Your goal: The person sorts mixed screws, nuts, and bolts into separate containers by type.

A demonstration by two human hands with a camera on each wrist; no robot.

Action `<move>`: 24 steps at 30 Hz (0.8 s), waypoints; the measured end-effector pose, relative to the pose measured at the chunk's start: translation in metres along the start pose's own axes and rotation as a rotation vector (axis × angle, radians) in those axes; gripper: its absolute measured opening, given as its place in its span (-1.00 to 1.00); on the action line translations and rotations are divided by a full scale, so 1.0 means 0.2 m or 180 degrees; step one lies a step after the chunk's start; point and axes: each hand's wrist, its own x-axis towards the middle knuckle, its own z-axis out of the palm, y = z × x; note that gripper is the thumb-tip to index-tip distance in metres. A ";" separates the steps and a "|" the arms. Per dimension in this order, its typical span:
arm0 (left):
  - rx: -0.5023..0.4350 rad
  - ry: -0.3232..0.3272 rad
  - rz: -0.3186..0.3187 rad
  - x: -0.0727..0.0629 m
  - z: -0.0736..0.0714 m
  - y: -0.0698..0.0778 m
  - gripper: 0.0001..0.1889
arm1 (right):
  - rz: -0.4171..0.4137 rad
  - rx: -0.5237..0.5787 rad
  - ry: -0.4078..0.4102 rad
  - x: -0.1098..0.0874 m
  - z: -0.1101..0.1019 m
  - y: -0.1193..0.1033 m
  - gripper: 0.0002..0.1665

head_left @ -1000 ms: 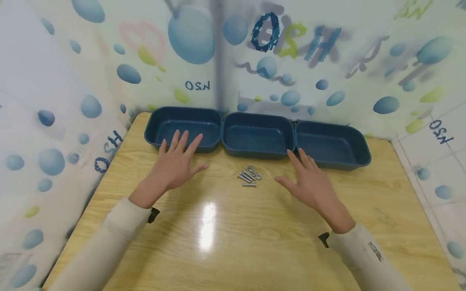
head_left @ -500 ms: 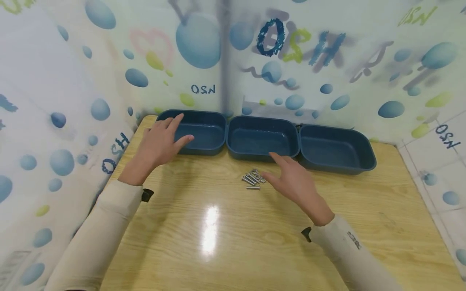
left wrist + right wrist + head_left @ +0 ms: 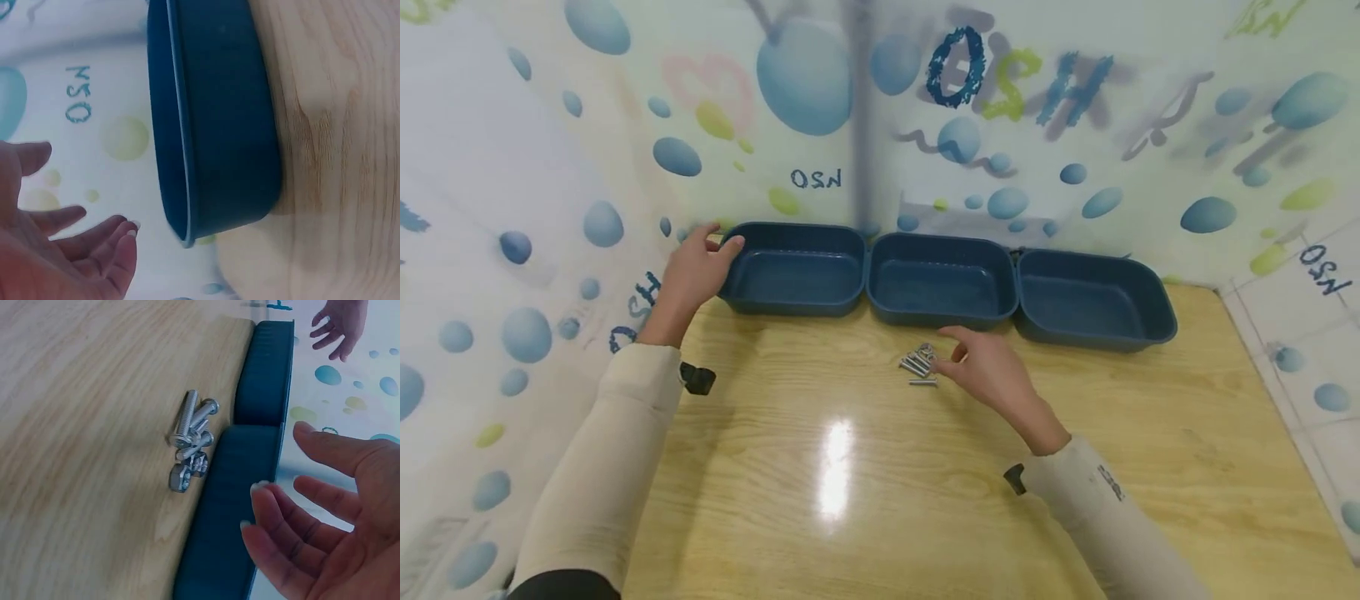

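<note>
My left hand [image 3: 694,268] is at the left end of the left blue bin [image 3: 793,306], thumb close to the rim. The left wrist view has its fingers loosely bent and apart from the bin wall [image 3: 234,125], holding nothing. Beside a small heap of silver bolts [image 3: 915,364] on the table is my right hand [image 3: 994,372], its thumb and fingers loosely curved. Seen from the right wrist, the bolts [image 3: 187,419] lie with hex nuts [image 3: 180,478], and a gap separates thumb from fingers with nothing between them.
A middle blue bin [image 3: 940,317] and a right blue bin [image 3: 1090,338] continue the row along the back of the wooden table [image 3: 910,517]. Behind them rises a patterned wall covering [image 3: 895,192]. One bolt [image 3: 923,382] lies just in front of the heap.
My left hand has moved from over the left bin out to its left end. My right hand has shifted left to the bolts and nuts, its fingers drawing closer to the thumb.
</note>
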 end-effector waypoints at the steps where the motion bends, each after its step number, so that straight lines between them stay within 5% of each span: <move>1: -0.0112 0.0013 -0.0087 0.01 0.00 -0.01 -0.14 | 0.0007 0.0036 -0.0025 0.00 0.01 0.00 -0.35; 10: -0.0916 0.0069 -0.0567 0.11 0.01 -0.07 -0.21 | 0.0123 0.0259 -0.0227 0.02 0.07 0.04 -0.52; 24: -0.1018 0.0061 -0.0864 0.19 0.03 -0.13 -0.24 | 0.0243 0.0385 -0.0246 0.05 0.18 0.08 -0.71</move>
